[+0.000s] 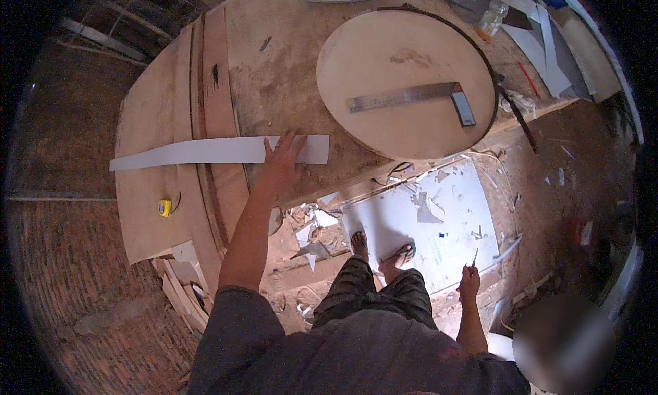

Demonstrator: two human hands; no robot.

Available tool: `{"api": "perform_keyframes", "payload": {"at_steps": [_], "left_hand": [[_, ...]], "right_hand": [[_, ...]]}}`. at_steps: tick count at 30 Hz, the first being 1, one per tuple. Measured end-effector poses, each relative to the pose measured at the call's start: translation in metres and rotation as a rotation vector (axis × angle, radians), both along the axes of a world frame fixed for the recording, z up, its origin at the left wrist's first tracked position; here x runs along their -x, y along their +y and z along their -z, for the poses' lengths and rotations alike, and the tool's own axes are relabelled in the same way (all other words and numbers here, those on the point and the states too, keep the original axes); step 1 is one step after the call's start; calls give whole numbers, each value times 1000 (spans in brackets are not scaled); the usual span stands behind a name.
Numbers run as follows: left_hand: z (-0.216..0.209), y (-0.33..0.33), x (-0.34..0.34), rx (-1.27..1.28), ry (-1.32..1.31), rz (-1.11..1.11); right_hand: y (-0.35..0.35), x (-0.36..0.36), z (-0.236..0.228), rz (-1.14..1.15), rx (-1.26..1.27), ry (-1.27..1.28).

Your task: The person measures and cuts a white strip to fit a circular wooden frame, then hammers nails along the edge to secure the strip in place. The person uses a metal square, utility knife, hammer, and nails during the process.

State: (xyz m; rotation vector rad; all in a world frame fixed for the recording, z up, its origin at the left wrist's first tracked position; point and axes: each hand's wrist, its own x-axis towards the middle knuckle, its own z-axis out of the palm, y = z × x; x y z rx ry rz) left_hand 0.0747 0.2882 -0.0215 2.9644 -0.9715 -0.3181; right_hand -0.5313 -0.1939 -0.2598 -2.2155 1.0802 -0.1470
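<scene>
A long white strip [212, 150] lies across the wooden worktable [281, 59], reaching out to the table's left edge. My left hand [283, 155] rests on it near its right end, fingers spread and pressed flat. Low on the right, away from the table, my right hand [469, 284] is closed around a thin, pointed tool [475, 258] whose tip points up; its exact kind is too small to make out. On a round wooden board [356, 59], right of my left hand, lies a metal try square [404, 96].
A yellow tape measure [164, 207] sits at the table's left. Wooden planks [218, 114] run under the strip. At the far right are a clear bottle [493, 17] and sheet offcuts [548, 52]. Scraps litter the floor around a white sheet [459, 248] beneath my feet.
</scene>
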Motion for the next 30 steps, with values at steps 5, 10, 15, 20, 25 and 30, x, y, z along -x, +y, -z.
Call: {"api": "perform_keyframes", "payload": {"at_steps": [5,10,15,20,25,30], "left_hand": [[-9,-7,-16,10,143,16],[-23,-9,-34,38,19,72],[-71,-5,-39,240,-162,132],[-94,15,-43,422,-579,147],[-132,-14,-4,652,-683,67],[-108,-72,7,711,-735,-38]], "right_hand": [[37,18,-40,121,10,23],[64,22,-79,285,-70,174],[80,-20,-122,491,-279,264],[71,-100,-166,231,-141,115],[57,-291,-269,-58,-326,-140],[29,-441,-346,-430,-307,-262]]}}
